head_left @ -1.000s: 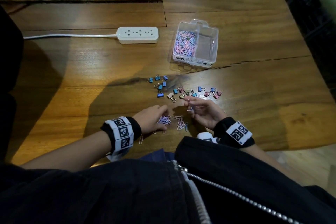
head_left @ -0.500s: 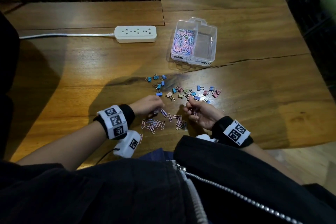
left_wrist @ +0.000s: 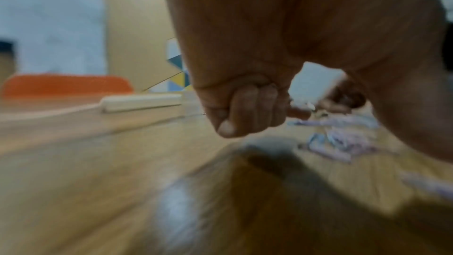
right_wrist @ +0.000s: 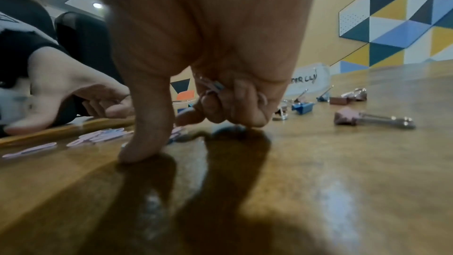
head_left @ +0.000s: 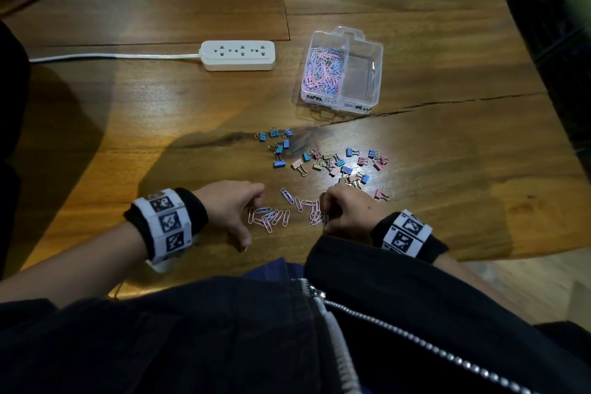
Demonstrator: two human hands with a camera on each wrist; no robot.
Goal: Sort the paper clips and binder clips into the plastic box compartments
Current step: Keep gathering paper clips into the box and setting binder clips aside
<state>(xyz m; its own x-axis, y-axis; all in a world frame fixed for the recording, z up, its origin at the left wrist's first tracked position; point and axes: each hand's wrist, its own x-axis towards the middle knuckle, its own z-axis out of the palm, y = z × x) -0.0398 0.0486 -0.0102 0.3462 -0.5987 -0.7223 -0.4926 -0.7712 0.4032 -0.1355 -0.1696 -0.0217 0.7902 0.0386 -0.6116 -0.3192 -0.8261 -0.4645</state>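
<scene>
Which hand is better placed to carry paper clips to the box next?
Probably the right hand: it already holds paper clips in its curled fingers, and the plastic box lies on its side. The left hand rests beside the loose paper clips.

Head view dim; my shadow falls across the tabletop (head_left: 447,169), with one bright glare patch near the binder clips (head_left: 335,163). Left wrist view heavily motion-blurred. Right wrist view sharper, edges bowed, my hands' (right_wrist: 196,65) shadows reflecting below.
</scene>
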